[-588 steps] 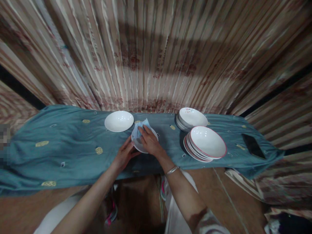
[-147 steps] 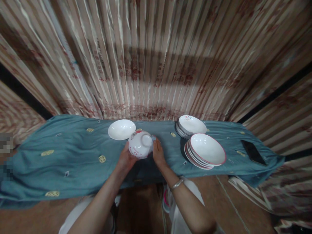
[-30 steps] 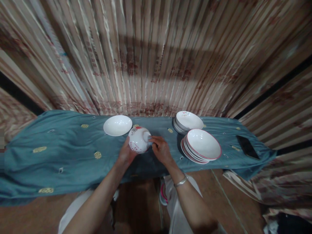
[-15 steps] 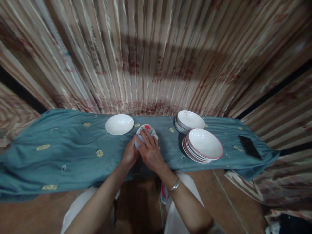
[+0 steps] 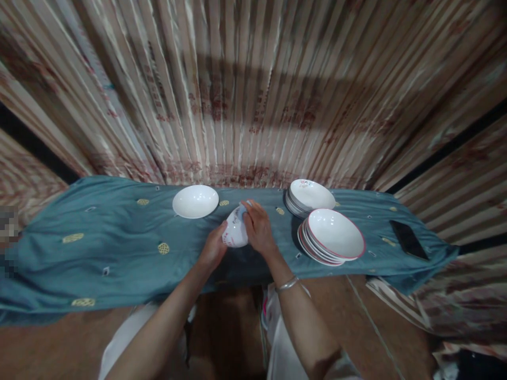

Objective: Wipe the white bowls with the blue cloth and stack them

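In the head view, a long narrow tabletop is covered by a teal cloth, printed with small yellow motifs and rumpled towards the left end. Near the middle of the front edge, a patterned bowl is held tilted, its outside turned up. It is clamped from the left by the left hand; its right side is covered by the right hand, in which a light-blue wipe is pinched against it. Whether the tabletop is touched by it cannot be told. By the back edge, left of centre, a white dish is set. Right of centre, a floral stack is placed at the back edge and a red-rimmed stack just before it, near the front edge. Towards the right end a black phone is laid. The space behind is closed off by pleated, red-printed curtains, and a brown floor is seen below
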`<action>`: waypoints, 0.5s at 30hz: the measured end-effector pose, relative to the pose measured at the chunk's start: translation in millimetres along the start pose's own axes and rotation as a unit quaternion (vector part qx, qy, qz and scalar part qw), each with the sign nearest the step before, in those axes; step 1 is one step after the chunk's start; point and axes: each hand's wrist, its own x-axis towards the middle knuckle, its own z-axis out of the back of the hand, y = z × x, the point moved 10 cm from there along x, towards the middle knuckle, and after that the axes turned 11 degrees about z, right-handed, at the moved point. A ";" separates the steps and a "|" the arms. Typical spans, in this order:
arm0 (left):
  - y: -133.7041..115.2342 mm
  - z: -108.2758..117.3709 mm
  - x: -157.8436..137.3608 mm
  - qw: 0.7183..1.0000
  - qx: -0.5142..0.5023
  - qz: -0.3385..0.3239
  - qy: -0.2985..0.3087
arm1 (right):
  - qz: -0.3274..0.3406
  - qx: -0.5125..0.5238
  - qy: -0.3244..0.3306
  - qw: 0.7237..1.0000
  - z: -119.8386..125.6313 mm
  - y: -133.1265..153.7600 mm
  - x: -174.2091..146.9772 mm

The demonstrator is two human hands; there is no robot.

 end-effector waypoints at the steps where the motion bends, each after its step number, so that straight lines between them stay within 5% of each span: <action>1: 0.2 0.1 0.4 1.000 0.000 0.001 0.004 | -0.016 0.029 -0.012 0.999 1.1 -10.2 1.6; 8: 1.8 9.7 1.7 0.999 -0.013 0.032 -0.012 | -0.221 0.203 -0.081 0.951 -12.7 -89.6 -14.2; 15: 6.5 -5.2 -1.9 0.991 -0.108 0.077 0.018 | -0.306 0.246 -0.140 0.909 -25.2 -118.4 -47.5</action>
